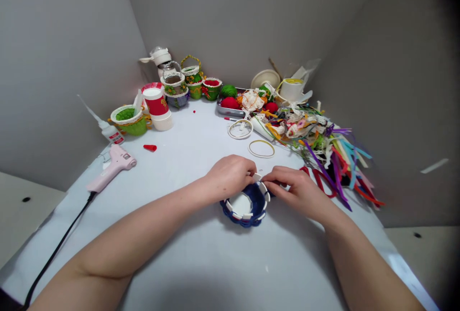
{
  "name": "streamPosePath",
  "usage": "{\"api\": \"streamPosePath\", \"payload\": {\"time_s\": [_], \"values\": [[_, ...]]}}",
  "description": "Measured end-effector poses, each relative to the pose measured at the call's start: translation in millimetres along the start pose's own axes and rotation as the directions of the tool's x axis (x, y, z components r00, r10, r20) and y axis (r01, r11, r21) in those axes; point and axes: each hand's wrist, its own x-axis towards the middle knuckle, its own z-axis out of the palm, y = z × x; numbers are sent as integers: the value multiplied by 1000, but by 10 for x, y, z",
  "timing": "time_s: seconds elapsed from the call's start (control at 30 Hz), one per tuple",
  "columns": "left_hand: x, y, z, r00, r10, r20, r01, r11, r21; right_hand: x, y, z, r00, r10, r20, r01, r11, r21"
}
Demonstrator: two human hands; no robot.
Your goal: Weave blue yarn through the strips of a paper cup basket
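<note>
A small paper-cup basket [247, 221] stands in front of me on the table, its white upright strips woven round with dark blue yarn. My left hand [233, 175] grips its far rim, thumb and fingers closed about a white strip. At the rim's right side my right hand [295, 186] is closed in a pinch. Some dark blue yarn shows just beneath those fingers; their tips partly hide what they pinch. The white bottom of the cup is visible inside.
A pink glue gun [114, 167], a glue bottle [109, 131] and a green basket [131, 123] lie left. Paper cups [156, 105] and finished baskets stand behind. Rings [261, 148], a yarn tray [235, 111], red-handled scissors [318, 179] and piled ribbons [305, 129] are beyond and right.
</note>
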Motion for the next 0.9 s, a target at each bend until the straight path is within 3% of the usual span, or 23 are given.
{"api": "streamPosePath", "payload": {"time_s": [0.27,0.4,0.57,0.73,0.9], "values": [[-7,37,-11,1000,-9,-6,9,999,39,-62,-125,-62,984,161,-78,-147,976,162],[-10,47,-9,1000,-11,-4,12,998,55,-36,-206,-7,976,185,-116,-161,967,196],[-7,52,10,1000,-9,-6,10,996,87,9,-272,44,986,78,-150,-68,995,72],[-6,39,16,1000,-4,-10,5,996,84,-22,-287,-39,989,-149,-5,148,985,-88],[-16,31,1,1000,-5,-21,7,997,72,-91,-153,-152,990,-138,-38,136,989,-53]]}}
